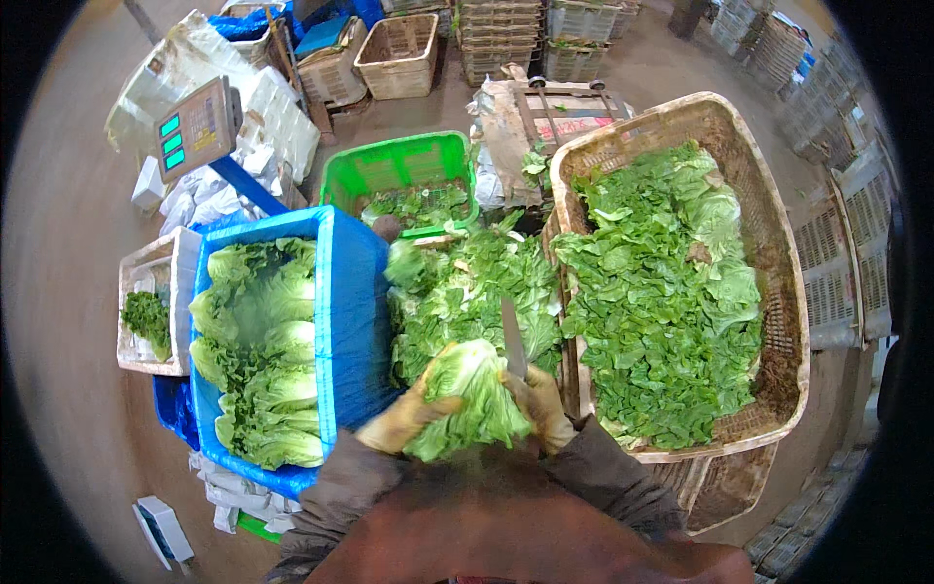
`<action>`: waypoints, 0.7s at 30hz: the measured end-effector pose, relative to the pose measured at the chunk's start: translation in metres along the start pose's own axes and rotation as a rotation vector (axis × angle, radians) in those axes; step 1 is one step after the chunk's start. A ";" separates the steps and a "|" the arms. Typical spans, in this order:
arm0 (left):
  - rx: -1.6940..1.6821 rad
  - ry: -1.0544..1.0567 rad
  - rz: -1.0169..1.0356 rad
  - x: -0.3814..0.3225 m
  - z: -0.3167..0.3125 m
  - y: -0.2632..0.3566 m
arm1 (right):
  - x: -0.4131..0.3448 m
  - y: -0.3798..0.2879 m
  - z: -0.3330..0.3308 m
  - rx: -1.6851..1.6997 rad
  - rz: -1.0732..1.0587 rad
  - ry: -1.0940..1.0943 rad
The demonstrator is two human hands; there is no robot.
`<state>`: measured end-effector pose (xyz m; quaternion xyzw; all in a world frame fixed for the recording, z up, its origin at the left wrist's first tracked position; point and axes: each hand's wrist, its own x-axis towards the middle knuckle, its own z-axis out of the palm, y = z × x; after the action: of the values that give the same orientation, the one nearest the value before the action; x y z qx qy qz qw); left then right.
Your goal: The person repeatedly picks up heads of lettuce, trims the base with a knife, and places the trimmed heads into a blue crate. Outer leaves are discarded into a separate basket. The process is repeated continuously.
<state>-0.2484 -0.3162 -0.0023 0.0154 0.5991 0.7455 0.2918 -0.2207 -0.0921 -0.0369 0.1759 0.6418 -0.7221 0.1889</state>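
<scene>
A head of leafy lettuce (474,401) is held in front of my body, its pale base pointing away from me. My gloved left hand (412,412) grips it from the left side. In my gloved right hand (541,410) is a knife (514,337), its blade pointing up and away beside the lettuce. The right fingers also touch the lettuce's edge. Beneath and beyond both hands lies a heap of loose lettuce leaves (481,285). To the left, a blue-lined crate (357,306) contains lettuce heads (292,365) laid in rows.
On the right stands a large dirty plastic crate (784,292) full of loose green leaves (657,314). A green crate (401,157) with leaf scraps is beyond the heap. A scale display (195,130) rises at the left on a blue post. A white foam box (182,292) sits beside the blue-lined crate.
</scene>
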 end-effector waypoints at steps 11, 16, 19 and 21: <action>-0.480 0.029 0.023 0.004 -0.006 0.033 | 0.019 -0.108 -0.042 -0.731 -0.163 -0.018; -0.236 0.139 0.110 0.008 0.008 0.021 | 0.046 -0.064 -0.001 -0.514 -0.274 -0.220; -0.053 0.187 0.020 -0.013 0.009 0.024 | 0.051 -0.055 -0.008 -0.353 -0.071 -0.380; 0.316 0.180 0.018 -0.033 -0.003 0.031 | 0.082 -0.036 -0.036 -0.709 -0.307 -0.488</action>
<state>-0.2352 -0.3373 0.0351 -0.0004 0.7322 0.6432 0.2240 -0.3092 -0.0562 -0.0508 -0.1721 0.8047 -0.4980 0.2737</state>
